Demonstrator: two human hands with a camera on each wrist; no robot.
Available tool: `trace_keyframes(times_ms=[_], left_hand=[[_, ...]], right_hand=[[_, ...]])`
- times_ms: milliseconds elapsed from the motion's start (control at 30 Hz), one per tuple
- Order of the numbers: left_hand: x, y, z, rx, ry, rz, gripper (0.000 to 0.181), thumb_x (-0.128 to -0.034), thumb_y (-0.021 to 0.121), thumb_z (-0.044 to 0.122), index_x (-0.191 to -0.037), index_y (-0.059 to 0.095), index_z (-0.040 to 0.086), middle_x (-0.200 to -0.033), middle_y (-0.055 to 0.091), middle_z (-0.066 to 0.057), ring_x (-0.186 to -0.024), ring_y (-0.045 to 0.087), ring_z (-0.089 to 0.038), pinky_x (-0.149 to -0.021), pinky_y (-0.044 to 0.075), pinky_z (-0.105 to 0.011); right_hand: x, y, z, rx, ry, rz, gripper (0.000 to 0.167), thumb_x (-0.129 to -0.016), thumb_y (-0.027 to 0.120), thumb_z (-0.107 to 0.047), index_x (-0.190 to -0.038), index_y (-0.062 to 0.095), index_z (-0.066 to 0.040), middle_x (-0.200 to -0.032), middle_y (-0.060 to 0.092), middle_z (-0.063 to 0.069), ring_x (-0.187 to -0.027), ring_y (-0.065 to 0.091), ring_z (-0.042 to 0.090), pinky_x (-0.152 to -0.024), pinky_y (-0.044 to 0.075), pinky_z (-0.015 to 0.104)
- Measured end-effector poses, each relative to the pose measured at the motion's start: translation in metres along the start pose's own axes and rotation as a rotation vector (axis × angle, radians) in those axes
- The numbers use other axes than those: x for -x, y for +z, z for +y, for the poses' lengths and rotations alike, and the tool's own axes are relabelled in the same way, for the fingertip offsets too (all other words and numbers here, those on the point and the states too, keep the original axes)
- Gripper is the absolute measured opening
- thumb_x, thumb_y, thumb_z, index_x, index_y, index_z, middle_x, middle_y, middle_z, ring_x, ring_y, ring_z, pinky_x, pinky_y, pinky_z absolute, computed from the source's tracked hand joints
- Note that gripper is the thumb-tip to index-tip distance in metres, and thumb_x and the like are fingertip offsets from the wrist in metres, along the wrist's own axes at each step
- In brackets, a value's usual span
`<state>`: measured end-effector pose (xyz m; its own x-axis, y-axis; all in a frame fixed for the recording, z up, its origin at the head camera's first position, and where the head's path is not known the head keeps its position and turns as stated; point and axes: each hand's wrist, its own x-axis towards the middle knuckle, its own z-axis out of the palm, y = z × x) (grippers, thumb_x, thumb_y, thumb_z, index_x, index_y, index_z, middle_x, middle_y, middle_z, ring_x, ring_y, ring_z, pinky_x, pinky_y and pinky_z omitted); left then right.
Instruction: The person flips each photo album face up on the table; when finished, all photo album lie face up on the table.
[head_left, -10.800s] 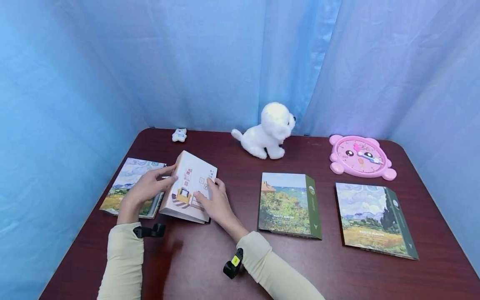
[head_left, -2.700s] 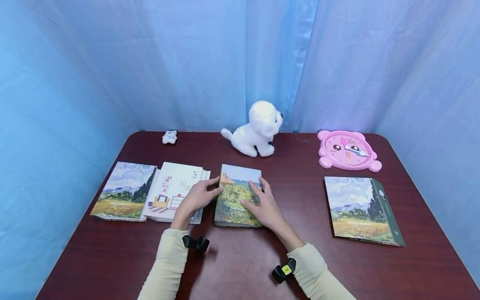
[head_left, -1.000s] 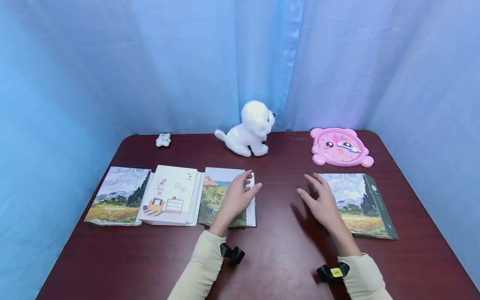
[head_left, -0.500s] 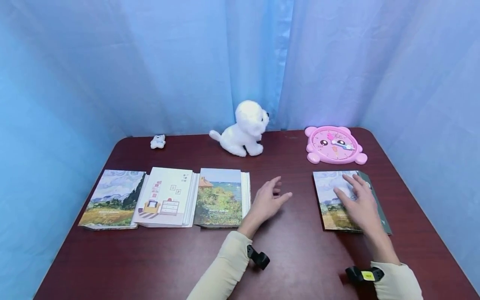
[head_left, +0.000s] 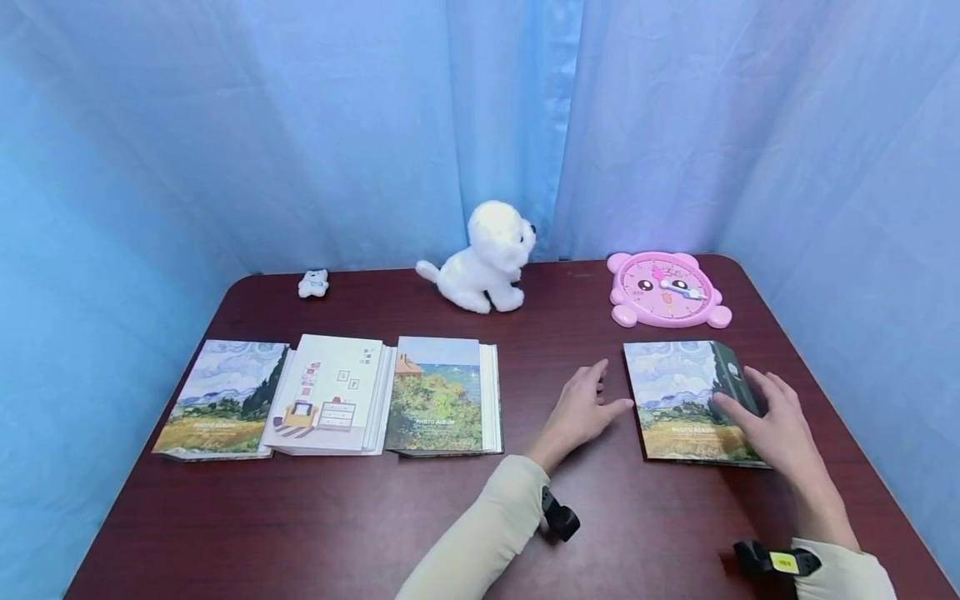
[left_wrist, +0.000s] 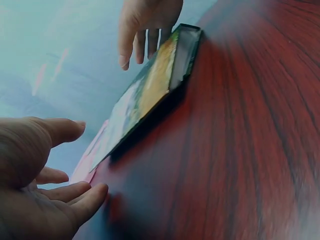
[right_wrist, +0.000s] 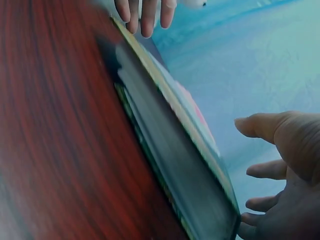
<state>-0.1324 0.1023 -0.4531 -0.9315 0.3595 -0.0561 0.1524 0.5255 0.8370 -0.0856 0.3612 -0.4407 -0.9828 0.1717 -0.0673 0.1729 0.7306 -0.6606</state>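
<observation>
At the right lies a photo album point(head_left: 667, 400) with a wheat-field painting on its cover and a dark green spine facing right. Around that spine side my right hand point(head_left: 783, 429) is spread, its thumb over the cover; contact is unclear. My left hand point(head_left: 585, 408) hovers just left of the album, fingers apart, holding nothing. In the left wrist view a gap separates the left hand point(left_wrist: 55, 175) from the album point(left_wrist: 137, 105). The right wrist view shows page edges of the album point(right_wrist: 165, 135) beside the right hand point(right_wrist: 285, 175).
Three albums lie in a row at left: a wheat-field one point(head_left: 225, 392), a white one with furniture drawings point(head_left: 322, 392) and a seaside one point(head_left: 435, 392). Behind are a small white bear point(head_left: 313, 283), a white plush dog point(head_left: 483, 267) and a pink toy clock point(head_left: 667, 290).
The white album, then the seaside album, were set down leftward in the row. Since then both hands have let go and moved right, to either side of the rightmost album.
</observation>
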Motion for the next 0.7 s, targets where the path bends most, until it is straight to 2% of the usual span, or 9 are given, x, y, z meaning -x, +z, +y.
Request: trace_keyframes(times_ms=[267,467,700], left_hand=[[-0.004,0.019,0.006,0.008,0.024,-0.026,0.070,-0.0875,0.070,0.028,-0.146,0.038,0.006,-0.131,0.055,-0.004,-0.109,0.061,-0.010,-0.087,0.048,-0.015],[-0.007,0.029,0.011,-0.036,0.032,-0.030,0.069,-0.0837,0.072,0.019,-0.144,0.041,0.008,-0.126,0.056,-0.002,-0.097,0.063,-0.002,-0.084,0.045,-0.010],[-0.008,0.032,0.011,-0.095,0.055,-0.037,0.061,-0.0830,0.072,0.014,-0.138,0.048,0.007,-0.122,0.055,-0.003,-0.091,0.063,0.001,-0.079,0.043,-0.006]], right_hand=[[-0.004,0.001,0.019,0.025,-0.088,-0.028,0.080,-0.095,0.056,-0.039,-0.148,0.020,0.009,-0.144,0.021,0.041,-0.125,0.027,0.057,-0.086,0.034,0.070],[-0.005,0.001,0.019,0.036,-0.069,-0.061,0.077,-0.096,0.054,-0.041,-0.148,0.022,0.007,-0.147,0.016,0.041,-0.131,0.019,0.059,-0.091,0.027,0.075],[-0.003,-0.003,0.019,-0.007,-0.006,-0.093,0.071,-0.099,0.048,-0.041,-0.149,0.025,0.003,-0.148,0.020,0.039,-0.132,0.020,0.059,-0.094,0.025,0.074]])
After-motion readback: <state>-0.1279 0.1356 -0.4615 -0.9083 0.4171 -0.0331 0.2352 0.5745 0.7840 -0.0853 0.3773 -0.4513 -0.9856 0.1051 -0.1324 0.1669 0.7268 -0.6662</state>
